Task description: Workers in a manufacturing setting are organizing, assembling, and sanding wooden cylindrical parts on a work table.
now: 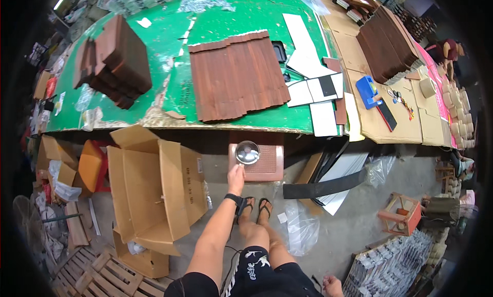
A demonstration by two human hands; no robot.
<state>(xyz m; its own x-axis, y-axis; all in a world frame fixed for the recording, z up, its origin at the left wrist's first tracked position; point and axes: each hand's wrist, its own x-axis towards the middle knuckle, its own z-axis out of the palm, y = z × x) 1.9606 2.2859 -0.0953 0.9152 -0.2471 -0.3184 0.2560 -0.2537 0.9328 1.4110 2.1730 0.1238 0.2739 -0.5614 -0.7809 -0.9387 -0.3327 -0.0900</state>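
My left hand (236,179) is closed on the near edge of a round, shiny thing (247,153) with a dark rim and a clear or mirror-like middle; its exact kind is unclear. It is held over a pinkish-brown plastic stool (269,169) with a textured top, partly under the table edge. Low in the picture, beside my right thigh, my right hand (333,286) hangs with its fingers curled. Whether it holds anything is hidden. A neat row of dark brown wooden slats (236,76) lies on the green table (169,24) ahead.
Stacked brown pieces stand on the table at left (123,60) and right (387,45). A blue tape dispenser (366,91) sits on cardboard. White strips (323,117) overhang the table edge. On the floor are an open carton (138,194), a dark foam strip (323,188) and plastic film (302,227).
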